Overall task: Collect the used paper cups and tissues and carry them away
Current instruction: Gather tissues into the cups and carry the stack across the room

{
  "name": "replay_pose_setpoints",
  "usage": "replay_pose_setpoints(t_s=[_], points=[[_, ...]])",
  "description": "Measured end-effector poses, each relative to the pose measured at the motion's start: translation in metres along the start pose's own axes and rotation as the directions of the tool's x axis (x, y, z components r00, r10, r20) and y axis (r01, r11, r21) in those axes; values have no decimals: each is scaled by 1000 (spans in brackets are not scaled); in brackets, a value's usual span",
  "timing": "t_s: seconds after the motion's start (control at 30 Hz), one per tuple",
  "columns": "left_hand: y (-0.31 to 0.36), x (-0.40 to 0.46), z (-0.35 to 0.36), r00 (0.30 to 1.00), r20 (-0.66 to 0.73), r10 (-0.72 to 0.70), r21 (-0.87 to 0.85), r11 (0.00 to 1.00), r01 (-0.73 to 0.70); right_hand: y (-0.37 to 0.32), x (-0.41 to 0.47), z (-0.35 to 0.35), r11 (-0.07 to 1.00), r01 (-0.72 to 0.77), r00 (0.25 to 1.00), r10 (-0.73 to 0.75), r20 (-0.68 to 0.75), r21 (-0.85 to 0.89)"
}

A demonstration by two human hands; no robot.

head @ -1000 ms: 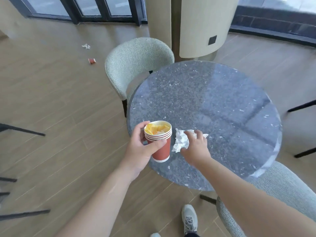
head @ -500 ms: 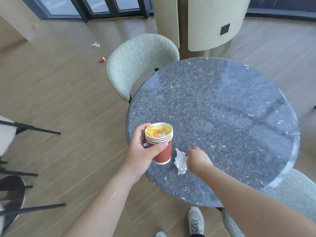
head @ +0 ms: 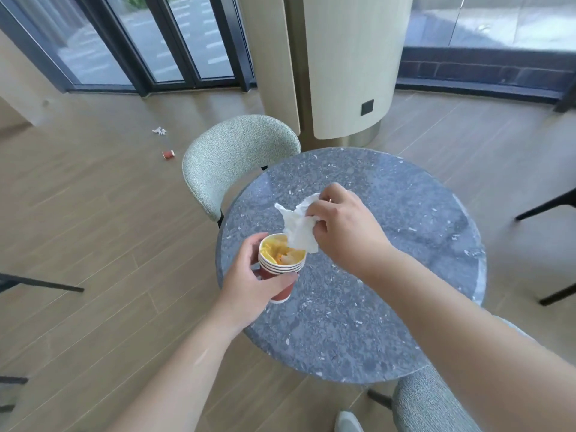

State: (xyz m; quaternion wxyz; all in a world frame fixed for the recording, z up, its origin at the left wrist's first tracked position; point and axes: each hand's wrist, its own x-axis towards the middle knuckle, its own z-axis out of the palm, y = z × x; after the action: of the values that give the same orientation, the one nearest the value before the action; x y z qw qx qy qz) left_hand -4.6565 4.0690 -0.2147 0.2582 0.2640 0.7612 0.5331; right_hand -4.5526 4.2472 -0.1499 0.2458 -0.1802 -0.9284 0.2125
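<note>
We hold the stacked cups in our left hand, grip wrapped around the sleeve, over the counter's left edge. Our right hand pinches the tissue above the rim. Tissue: soft, light, crumples easily; cups crush, so we hold mid-wall.

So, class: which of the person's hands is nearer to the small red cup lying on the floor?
Left. The left hand, gripping the stacked cups, sits on the floor cup's side of the table; the right hand, pinching the tissue, is farther over the tabletop.
</note>
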Motion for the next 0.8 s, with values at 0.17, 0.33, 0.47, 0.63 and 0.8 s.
replay_pose_setpoints(t_s=[0.17, 0.33, 0.47, 0.63, 0.8], points=[[13, -19, -8, 992, 66, 110, 21, 994, -112, -71, -22, -24, 986, 165, 921, -145, 362, -23], [14, -48, -26, 968, 122, 221, 19, 974, -224, -121, -36, -26, 986, -2, 853, 89, 514, -167], [6, -80, -42, 956, 144, 255, 21, 965, -261, -163, -48, -18, 897, 132, 772, 174, 612, -421], [-11, -111, -58, 962, 185, 201, -72, 979, -191, -199, -71, -5, 904, 22, 735, 275, 620, -427], [-12, -127, -67, 933, 283, 223, -131, 972, -193, -201, -106, -16, 931, -306, 823, 363, 436, -197]])
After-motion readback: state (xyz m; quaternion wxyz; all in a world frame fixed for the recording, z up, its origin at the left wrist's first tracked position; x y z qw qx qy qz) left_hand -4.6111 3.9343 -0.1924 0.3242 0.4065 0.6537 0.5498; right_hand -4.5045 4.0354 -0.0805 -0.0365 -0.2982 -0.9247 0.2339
